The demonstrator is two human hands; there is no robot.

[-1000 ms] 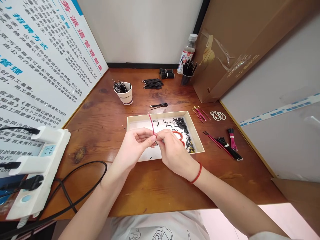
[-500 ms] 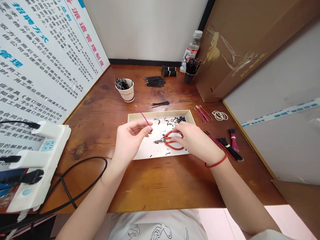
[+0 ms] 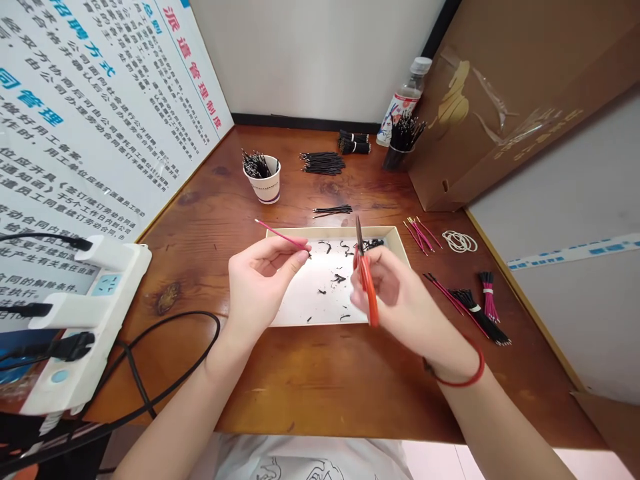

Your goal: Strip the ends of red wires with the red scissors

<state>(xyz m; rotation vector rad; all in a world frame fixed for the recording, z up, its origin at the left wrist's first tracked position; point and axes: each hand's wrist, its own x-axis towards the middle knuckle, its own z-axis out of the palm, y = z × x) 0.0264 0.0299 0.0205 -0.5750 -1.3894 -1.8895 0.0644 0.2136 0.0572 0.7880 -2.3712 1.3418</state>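
My left hand (image 3: 265, 277) pinches a thin pink wire (image 3: 280, 233) between thumb and fingers, its far end pointing up and left. Dark bits show at the fingertips, at the wire's near end. My right hand (image 3: 395, 293) grips red-handled scissors (image 3: 369, 283), their blades pointing up and away. Both hands are over a shallow white box (image 3: 300, 313), left and right of its middle. Small black scraps (image 3: 339, 278) lie scattered on its floor, with a denser heap at its far right corner, partly hidden by the right hand.
Beyond the box lie loose black wires (image 3: 333, 211) and a paper cup (image 3: 265, 187) of black wires. Pink wires (image 3: 423, 237), white rubber bands (image 3: 459, 241) and tied bundles (image 3: 487, 297) sit right. A bottle (image 3: 403, 103) stands behind. A power strip (image 3: 95, 327) and black cable (image 3: 215, 333) occupy the left.
My right hand has lifted the scissors off the box floor and turned their blades from leftward to upward. The pink wire now leans further left. The view has shifted slightly.
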